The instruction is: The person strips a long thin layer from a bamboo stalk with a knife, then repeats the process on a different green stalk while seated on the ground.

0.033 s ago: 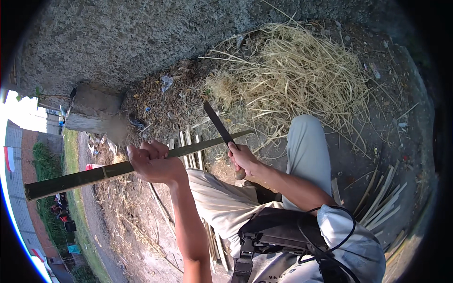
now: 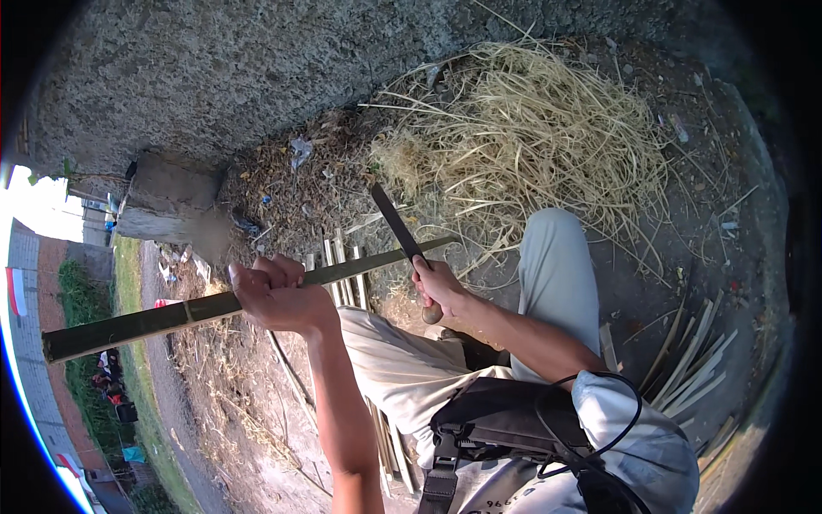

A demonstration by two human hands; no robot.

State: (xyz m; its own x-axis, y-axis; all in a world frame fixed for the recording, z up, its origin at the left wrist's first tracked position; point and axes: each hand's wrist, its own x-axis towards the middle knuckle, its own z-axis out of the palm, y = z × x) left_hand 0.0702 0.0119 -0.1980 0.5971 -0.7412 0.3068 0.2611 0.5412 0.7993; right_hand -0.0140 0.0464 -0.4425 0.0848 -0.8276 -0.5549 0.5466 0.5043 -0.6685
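My left hand (image 2: 287, 298) is closed around a long green bamboo strip (image 2: 141, 325), near its middle. The strip slants across in front of me, its wide cut end at the far left and its thin end to the right, past the knife. In my right hand (image 2: 439, 287) is a knife (image 2: 393, 218) with a long dark blade and a rounded wooden handle, whose butt shows below the fingers. The blade points up and to the left, crossing the strip near its thin end. Whether the blade's edge touches the bamboo I cannot tell.
A large heap of pale shavings (image 2: 556, 128) lies ahead, beside a rough concrete wall (image 2: 257, 64). Split bamboo slats (image 2: 698, 364) lie at the right; others (image 2: 342, 270) show beyond my left leg. A concrete block (image 2: 171, 197) stands at the left. My bent knee (image 2: 556, 248) rises beside my right forearm.
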